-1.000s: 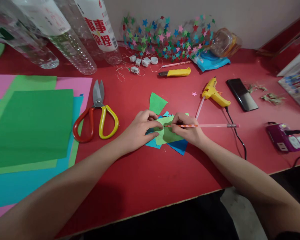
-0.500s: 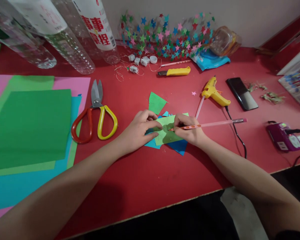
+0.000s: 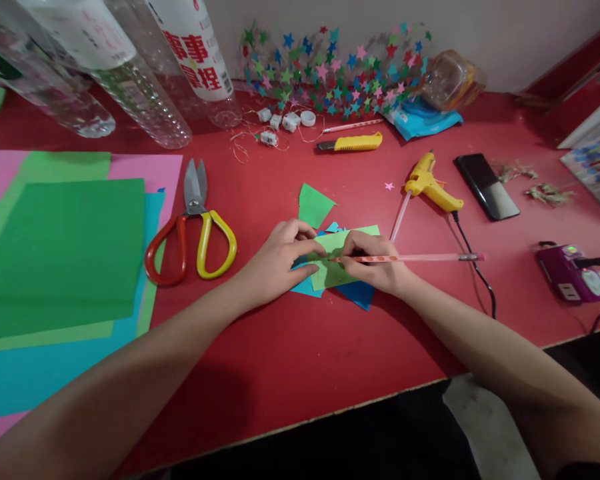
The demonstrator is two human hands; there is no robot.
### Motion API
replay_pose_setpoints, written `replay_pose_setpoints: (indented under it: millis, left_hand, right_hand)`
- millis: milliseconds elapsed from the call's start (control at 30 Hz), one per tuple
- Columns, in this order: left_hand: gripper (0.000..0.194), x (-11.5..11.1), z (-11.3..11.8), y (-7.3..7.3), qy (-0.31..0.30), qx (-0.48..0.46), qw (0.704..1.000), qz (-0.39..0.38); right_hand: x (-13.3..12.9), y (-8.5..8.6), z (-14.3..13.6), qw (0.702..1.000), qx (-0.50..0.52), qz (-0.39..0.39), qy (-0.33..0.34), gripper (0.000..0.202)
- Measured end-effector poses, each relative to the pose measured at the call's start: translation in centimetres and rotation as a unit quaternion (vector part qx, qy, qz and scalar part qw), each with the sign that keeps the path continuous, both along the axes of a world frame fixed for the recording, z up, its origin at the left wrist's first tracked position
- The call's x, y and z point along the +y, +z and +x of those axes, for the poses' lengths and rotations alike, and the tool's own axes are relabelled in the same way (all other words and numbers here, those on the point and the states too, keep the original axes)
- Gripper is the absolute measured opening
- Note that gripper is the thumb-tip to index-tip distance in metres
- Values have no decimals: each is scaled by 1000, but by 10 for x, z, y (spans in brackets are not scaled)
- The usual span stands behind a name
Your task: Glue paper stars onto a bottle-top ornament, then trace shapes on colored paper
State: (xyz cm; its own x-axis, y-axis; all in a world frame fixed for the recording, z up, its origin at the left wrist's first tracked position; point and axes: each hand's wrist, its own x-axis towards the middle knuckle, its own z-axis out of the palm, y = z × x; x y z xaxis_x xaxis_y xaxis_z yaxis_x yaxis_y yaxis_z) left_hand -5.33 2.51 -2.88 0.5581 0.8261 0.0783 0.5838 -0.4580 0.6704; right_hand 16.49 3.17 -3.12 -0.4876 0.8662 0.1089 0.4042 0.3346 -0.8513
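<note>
A pink pencil [image 3: 420, 257] is held in my right hand [image 3: 375, 261], its tip on a light green paper piece [image 3: 350, 235]. My left hand [image 3: 285, 261] rests on the left edge of that paper, fingers apart. Under it lie blue paper scraps [image 3: 359, 293] and a light blue scrap [image 3: 307, 285]. Just above the hands sits a brighter green scrap [image 3: 315, 205]. Any mark at the pencil tip is too small to make out.
Scissors [image 3: 195, 207] and stacked coloured sheets [image 3: 65, 253] lie left. A yellow cutter [image 3: 357, 143], glue gun [image 3: 433, 187], phone [image 3: 487, 187] and purple power adapter [image 3: 570, 273] lie behind and right. Plastic bottles [image 3: 145, 100] and a star-covered clear bottle [image 3: 330, 73] line the back.
My right hand has shifted slightly left, and the pencil's eraser end has swung toward me and left. The left hand stays in place on the paper.
</note>
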Motion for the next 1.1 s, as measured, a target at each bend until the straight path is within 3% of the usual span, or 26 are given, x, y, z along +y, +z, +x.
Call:
replay_pose_setpoints:
  millis: [267,700,1100]
  left_hand:
    - [19,0,0,0,-1,3,1000,0]
    - [18,0,0,2,-3,12,1000,4]
    - [17,0,0,0,-3,5,1000,7]
  right_hand:
    - [-2,-2,-1,1000,-3,14,-1,12]
    - [-2,1,-3,994,2,-7,-113,11]
    - [-1,0,-3,994,4,-5,-113,10]
